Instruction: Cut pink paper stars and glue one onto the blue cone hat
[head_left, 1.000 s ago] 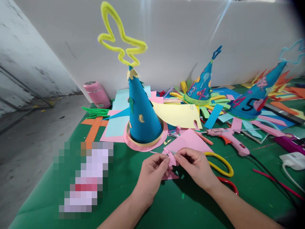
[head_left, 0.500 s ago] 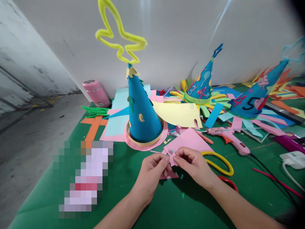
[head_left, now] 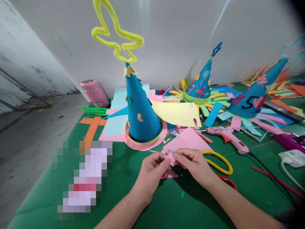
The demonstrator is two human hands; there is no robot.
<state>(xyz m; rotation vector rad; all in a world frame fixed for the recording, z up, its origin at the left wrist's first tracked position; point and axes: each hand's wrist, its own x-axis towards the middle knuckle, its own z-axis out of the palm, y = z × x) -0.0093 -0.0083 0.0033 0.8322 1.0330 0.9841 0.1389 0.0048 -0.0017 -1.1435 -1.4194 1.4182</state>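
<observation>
Between my two hands is a small pink paper star (head_left: 171, 158), pinched by its edges. My left hand (head_left: 154, 167) is closed on its left side, and my right hand (head_left: 192, 162) grips its right side with thumb and fingertips. Under them lies a pink paper scrap (head_left: 172, 175). Behind the hands rests a larger pink paper sheet (head_left: 189, 139). Scissors with a yellow handle loop (head_left: 220, 160) and a red one lie beneath my right hand and wrist. A blue paper cone hat (head_left: 143, 111) with a pink brim stands beyond, topped by a yellow fuzzy wire shape (head_left: 116, 35).
A pink glue gun (head_left: 230, 135) lies at the right, its cord running forward. Two decorated cone hats stand behind it, among paper strips. A white plug adapter (head_left: 292, 158) is at the right edge. A pink bottle (head_left: 94, 93) stands back left. One object at left is pixelated.
The pink star now shows more fully between my fingers, turned slightly. My hands stay in nearly the same place. The whole view has shifted a little.
</observation>
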